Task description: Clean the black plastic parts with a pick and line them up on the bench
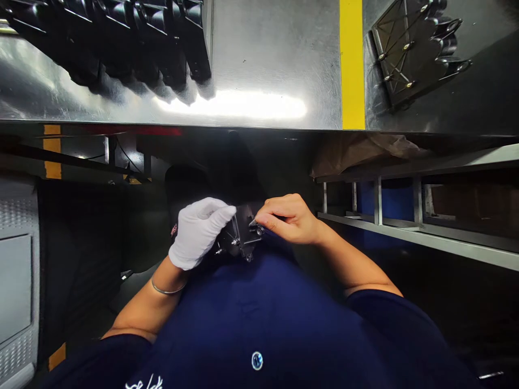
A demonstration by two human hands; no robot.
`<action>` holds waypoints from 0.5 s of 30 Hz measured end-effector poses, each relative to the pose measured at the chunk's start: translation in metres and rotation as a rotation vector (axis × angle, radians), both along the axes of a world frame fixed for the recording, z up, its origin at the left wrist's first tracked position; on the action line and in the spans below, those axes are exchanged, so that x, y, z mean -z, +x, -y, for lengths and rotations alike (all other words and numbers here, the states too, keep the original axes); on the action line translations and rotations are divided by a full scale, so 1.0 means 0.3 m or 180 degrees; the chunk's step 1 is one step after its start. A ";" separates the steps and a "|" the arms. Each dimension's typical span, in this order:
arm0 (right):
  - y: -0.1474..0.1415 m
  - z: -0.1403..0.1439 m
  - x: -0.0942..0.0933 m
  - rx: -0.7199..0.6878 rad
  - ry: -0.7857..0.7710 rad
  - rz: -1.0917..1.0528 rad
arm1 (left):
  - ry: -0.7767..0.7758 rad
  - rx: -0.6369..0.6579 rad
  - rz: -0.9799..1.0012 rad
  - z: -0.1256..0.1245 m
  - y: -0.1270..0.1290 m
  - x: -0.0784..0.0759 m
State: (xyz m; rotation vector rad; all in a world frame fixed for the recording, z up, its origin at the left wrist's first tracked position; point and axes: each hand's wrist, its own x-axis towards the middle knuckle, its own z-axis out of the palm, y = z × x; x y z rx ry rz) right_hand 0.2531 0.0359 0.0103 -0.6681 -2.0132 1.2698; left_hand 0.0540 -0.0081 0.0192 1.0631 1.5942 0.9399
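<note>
My left hand (pixel 201 231), in a white glove, is closed on the left side of a black molded plastic part (pixel 244 229) with ribs and small posts. This part is held in front of my body, below the table's edge. My bare right hand (pixel 288 219) pinches at the part's right side. Between its thumb and forefinger shows a small pointed tip, grey and too small to name. The fingertips are at or very near the part; contact cannot be made out.
A row of several black molded parts (pixel 133 38) lies on the metal table (pixel 275 48) at the upper left. Past a yellow stripe (pixel 352 65) lies another black part (pixel 417 56). A metal rack (pixel 421 235) stands at right, a grey perforated container (pixel 16 270) at left.
</note>
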 end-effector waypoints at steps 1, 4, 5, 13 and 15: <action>0.002 -0.001 -0.001 -0.0121 -0.0190 -0.0085 | -0.0013 0.0061 0.0027 0.000 0.001 -0.003; 0.004 0.000 0.000 -0.0038 -0.0460 -0.0339 | 0.0061 0.0091 -0.0082 -0.006 0.000 -0.006; 0.002 0.001 0.001 0.0123 -0.0377 -0.0335 | 0.0117 0.0051 -0.0155 -0.010 -0.002 -0.006; -0.019 0.010 0.018 0.0522 0.0514 0.0076 | 0.0238 -0.0122 -0.0175 -0.019 -0.006 0.013; -0.018 0.010 0.019 0.0529 0.0571 0.0049 | 0.0198 -0.0127 -0.0177 -0.016 -0.005 0.016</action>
